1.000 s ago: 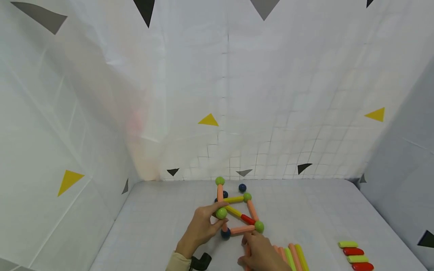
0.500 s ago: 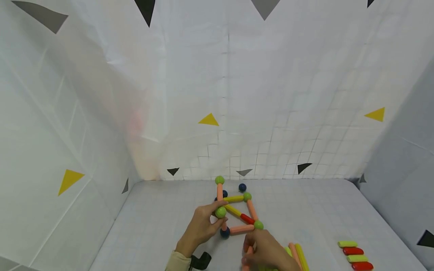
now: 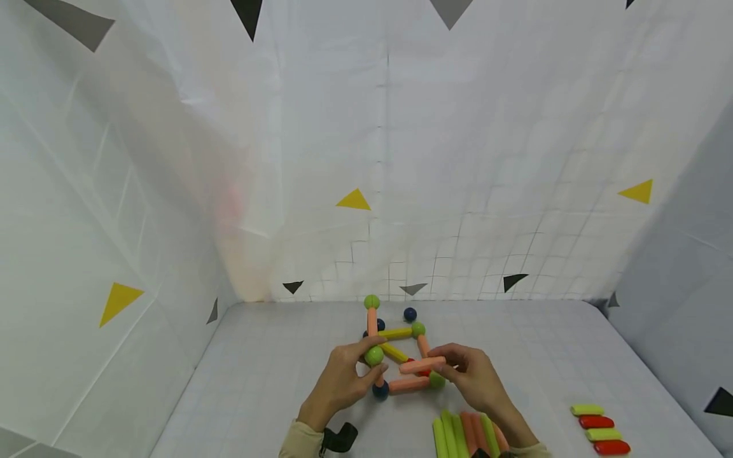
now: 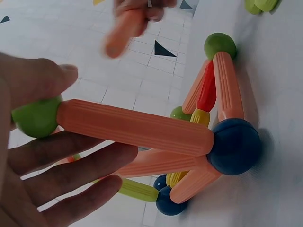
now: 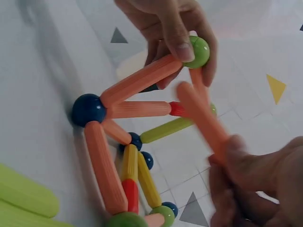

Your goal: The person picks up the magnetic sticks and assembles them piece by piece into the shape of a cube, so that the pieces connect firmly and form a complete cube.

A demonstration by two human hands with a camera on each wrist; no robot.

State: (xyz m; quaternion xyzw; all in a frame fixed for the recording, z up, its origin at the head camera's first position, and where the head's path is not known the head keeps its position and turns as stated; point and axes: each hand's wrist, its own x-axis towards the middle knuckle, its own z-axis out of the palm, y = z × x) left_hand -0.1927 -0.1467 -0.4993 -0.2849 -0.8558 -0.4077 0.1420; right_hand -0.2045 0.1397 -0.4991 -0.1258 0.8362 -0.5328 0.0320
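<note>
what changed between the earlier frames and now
The right hand has carried a salmon stick forward from beside the row of sticks, turning it crosswise near the stick-and-ball structure. The left hand still pinches a light green ball; the loose dark blue ball stays put.

We are seeing a pale, faintly gridded sheet rising behind a whitish tabletop, and noticing yellow, black and grey triangles dotting the sheet.
</note>
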